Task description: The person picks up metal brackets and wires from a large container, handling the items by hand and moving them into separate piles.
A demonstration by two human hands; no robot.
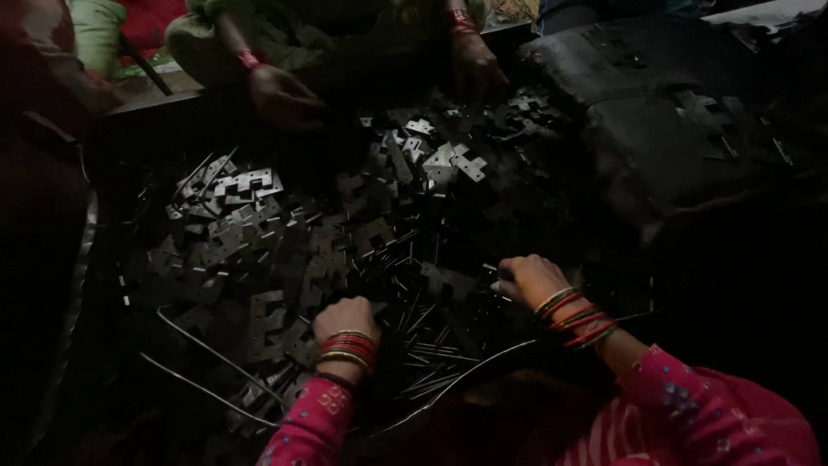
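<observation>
A big heap of flat grey metal hinge plates (250,233) covers the dark work surface, mixed with many thin metal pins (423,345) near me. My left hand (345,318), in a pink sleeve with red and gold bangles, rests knuckles-up on the plates with its fingers curled down into them. My right hand (528,278), also bangled, reaches left into the pile and pinches at a hinge plate (448,280); the grip itself is too dark to make out.
Across the pile another person's two hands (285,95) (476,69) work at the far edge. A dark sack (655,112) with a few plates on it lies at the right. Long bent wire rods (207,362) curve along the near edge.
</observation>
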